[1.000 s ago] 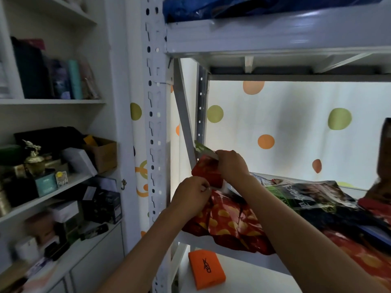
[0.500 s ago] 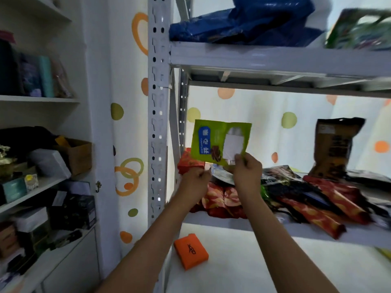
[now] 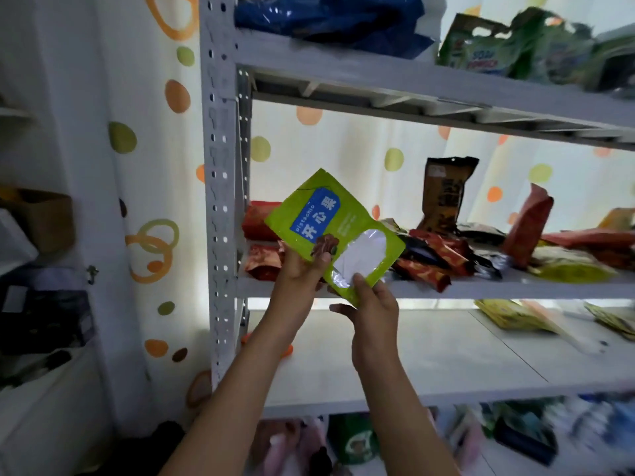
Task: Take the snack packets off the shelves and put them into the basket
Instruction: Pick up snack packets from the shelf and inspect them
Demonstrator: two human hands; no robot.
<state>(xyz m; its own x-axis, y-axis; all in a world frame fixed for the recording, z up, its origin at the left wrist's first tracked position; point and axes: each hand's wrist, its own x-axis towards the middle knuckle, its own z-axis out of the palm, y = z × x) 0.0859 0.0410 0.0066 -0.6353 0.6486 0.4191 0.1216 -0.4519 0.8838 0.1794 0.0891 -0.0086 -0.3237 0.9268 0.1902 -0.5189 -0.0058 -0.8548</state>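
Two bare hands hold one green pistachio packet (image 3: 330, 231) in the air in front of a white metal shelving unit (image 3: 220, 187). The left hand (image 3: 302, 269) grips the packet's lower left edge, thumb pressed on the front over a picture of nuts. The right hand (image 3: 369, 304) pinches the bottom corner, thumb on the front beside a clear window; its forefinger sticks out to the left, free of the packet.

The packet is flat, bright lime green and tilted, its top corner leaning up and left. It carries a blue tag-shaped label with white Chinese characters and the word "pistachio", and the rounded clear window sits near its lower right.

Directly behind it, the middle shelf (image 3: 481, 288) holds a loose heap of snack packets (image 3: 433, 255), mostly red and orange lying flat, with a brown packet (image 3: 445, 192) standing upright and a red one (image 3: 527, 225) leaning further right. The shelf below bears yellow packets (image 3: 515, 316) at the right. The top shelf carries blue bags (image 3: 330, 18) and green pouches (image 3: 498, 46), blurred. Beneath the lowest board more packages show, too blurred to identify. A spotted curtain (image 3: 343, 156) hangs behind the unit, and at the far left are cluttered white shelves (image 3: 41, 304) with boxes.
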